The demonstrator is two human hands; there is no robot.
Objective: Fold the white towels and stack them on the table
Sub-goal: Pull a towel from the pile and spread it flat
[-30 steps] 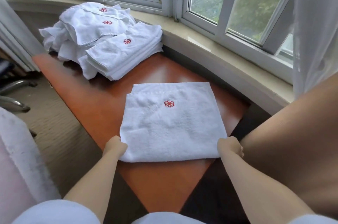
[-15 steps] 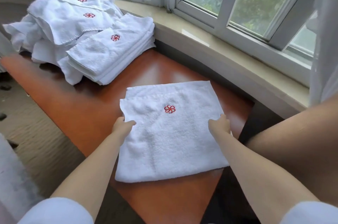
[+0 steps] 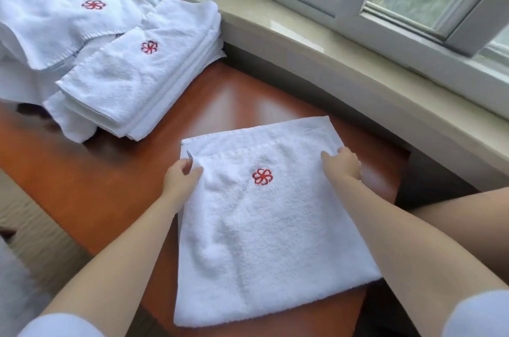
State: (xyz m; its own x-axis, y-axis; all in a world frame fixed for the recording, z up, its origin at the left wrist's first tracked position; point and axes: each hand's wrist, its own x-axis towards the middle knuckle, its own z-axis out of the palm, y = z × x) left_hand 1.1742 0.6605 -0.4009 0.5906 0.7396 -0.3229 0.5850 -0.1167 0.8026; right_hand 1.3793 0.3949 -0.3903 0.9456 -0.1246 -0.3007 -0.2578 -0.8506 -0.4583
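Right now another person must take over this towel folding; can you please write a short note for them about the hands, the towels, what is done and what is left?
Left hand: grips the left far corner of the top layer of the towel.
Right hand: grips the right far corner of that layer.
The towel lies on the table, folded once, logo up, its near edge hanging a little over the table's near edge.
Done: a folded stack sits at the far left.
Left: finish folding this towel, place it on the stack, then fold the loose pile behind it.

no readable text, red flower emblem on towels (image 3: 261,226)
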